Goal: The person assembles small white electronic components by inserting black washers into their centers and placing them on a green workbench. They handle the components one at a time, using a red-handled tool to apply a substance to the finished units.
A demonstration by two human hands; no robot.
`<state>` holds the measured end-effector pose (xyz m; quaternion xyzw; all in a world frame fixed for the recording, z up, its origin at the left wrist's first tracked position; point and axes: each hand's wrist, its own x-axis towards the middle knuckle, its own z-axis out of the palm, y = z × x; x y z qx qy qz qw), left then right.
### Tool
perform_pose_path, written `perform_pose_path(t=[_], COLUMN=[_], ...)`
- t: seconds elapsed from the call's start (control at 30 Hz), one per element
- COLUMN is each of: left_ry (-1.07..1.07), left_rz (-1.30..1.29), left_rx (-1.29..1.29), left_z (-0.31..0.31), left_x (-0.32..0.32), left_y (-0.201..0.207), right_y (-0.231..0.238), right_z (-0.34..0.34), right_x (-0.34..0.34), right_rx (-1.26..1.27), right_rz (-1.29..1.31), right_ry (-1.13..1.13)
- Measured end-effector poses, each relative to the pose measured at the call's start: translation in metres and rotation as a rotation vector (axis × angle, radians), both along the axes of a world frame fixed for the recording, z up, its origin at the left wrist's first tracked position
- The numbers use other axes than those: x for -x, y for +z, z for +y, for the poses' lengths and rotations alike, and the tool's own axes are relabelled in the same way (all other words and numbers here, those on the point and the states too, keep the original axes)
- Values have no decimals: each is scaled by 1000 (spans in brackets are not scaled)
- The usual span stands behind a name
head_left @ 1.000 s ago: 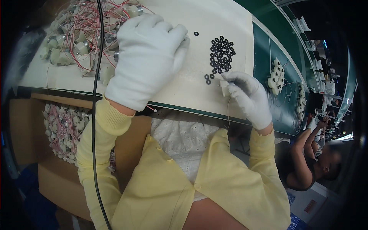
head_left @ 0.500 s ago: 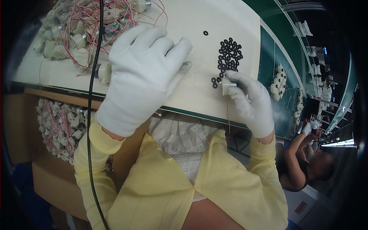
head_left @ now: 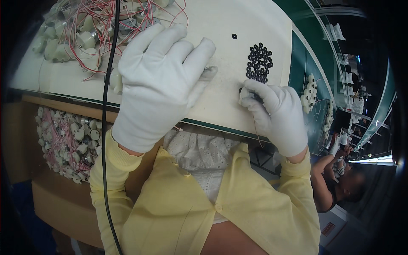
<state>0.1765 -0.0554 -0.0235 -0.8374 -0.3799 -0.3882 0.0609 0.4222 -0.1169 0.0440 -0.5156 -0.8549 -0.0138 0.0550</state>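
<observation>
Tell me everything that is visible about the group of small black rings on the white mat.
The black rings are many small, flat, round washers with open centres; they look like rubber or dark plastic. They lie flat, packed side by side in one layer as a narrow cluster on the white mat. One separate ring lies apart, up and to the left. The gloved right hand has its fingertips at the cluster's lower end, where they hide a few rings. The left hand does not touch them.
</observation>
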Motion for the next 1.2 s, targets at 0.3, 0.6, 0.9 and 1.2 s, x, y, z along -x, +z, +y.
perform_pose_path(t=[0.3,0.6,0.9,1.2], left_ry=[6,4,-12,-7], left_rz=[40,97,139,172], left_rx=[0,38,19,24], left_z=[1,-1,0,-3], left_x=[1,5,4,4], left_y=[1,11,15,15], right_y=[25,19,-9,-13], right_z=[-22,-24,-39,-47], right_x=[-17,-4,-80,-39], right_rx=[53,130,36,-289], right_rz=[-195,-357,73,-6], right_ry=[26,-39,-509,-310])
